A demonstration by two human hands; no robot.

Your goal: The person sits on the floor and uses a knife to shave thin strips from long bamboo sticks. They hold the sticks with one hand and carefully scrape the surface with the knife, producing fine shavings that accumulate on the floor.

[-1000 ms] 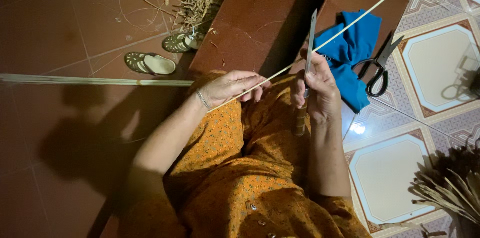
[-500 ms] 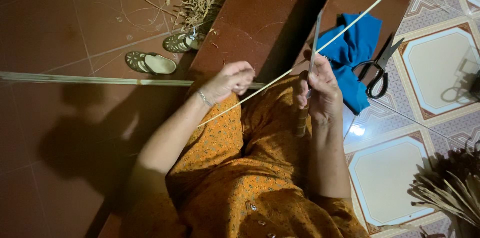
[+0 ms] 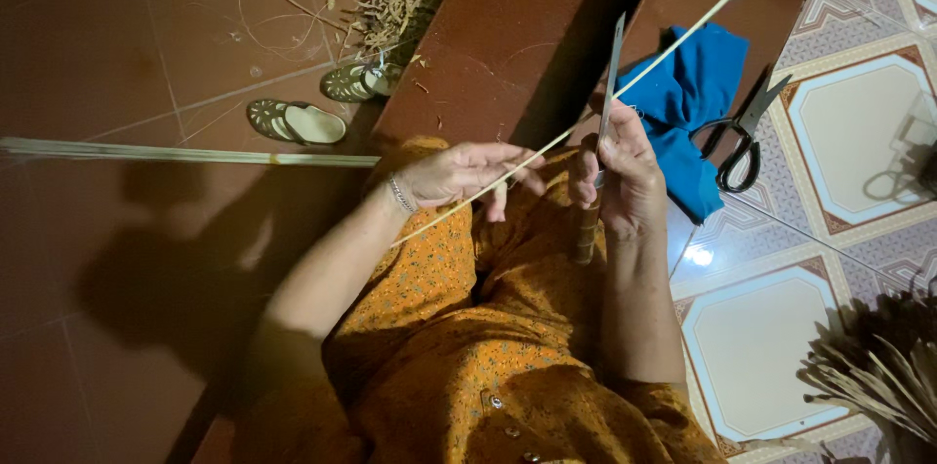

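I sit on a red-brown step in an orange patterned garment. My left hand (image 3: 459, 174) pinches a long thin pale bamboo strip (image 3: 683, 33) that runs from my lap up to the top right. My right hand (image 3: 617, 169) grips a knife (image 3: 612, 69) by its wooden handle, blade pointing up and resting against the strip where the two hands meet.
A blue cloth (image 3: 689, 103) lies by my right hand, with black scissors (image 3: 744, 127) beside it on the patterned tiles. A bundle of long strips (image 3: 185, 154) lies at left. A pair of sandals (image 3: 312, 111) and scraps (image 3: 390, 5) sit beyond. More strip ends (image 3: 878, 376) fan out at bottom right.
My left hand has slid slightly along the strip toward the knife; the strip shifted a little. The right hand and the knife stay almost in place.
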